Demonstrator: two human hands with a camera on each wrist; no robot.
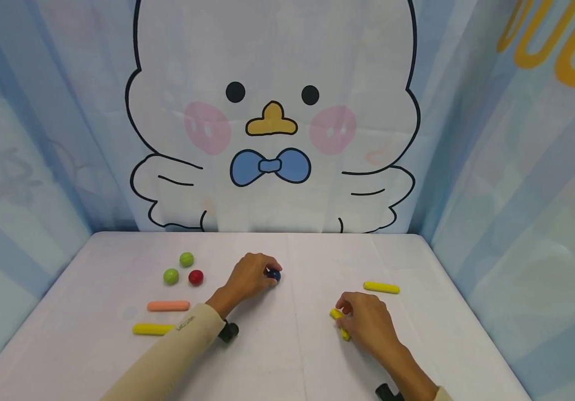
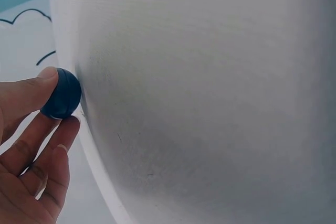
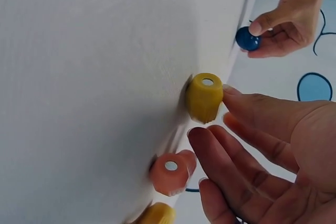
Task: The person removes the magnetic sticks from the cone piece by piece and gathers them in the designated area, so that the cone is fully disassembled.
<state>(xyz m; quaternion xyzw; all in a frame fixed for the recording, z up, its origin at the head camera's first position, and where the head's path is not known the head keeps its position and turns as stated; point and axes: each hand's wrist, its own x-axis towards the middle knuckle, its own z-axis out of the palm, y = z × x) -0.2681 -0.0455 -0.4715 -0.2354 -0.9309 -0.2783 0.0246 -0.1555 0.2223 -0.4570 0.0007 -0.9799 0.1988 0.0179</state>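
Note:
Between thumb and fingertips, my left hand (image 1: 248, 277) pinches a dark blue ball (image 2: 64, 94) close over the table. To the right, my right hand (image 1: 367, 320) is at a short yellow toy rod (image 1: 344, 335), which has a pale round spot on its end. Thumb and fingertips lie around that rod (image 3: 203, 100), the thumb right at its side. An orange rod (image 3: 170, 177) shows below it in the right wrist view; the right hand hides this one from the head view. Another yellow rod (image 1: 381, 287) lies beyond the right hand.
On the left of the white table (image 1: 287, 367) are two green balls (image 1: 171, 277), a red ball (image 1: 196, 277), an orange rod (image 1: 168, 306) and a yellow rod (image 1: 152, 329) partly covered by the left sleeve. A printed curtain (image 1: 272, 200) hangs behind the table.

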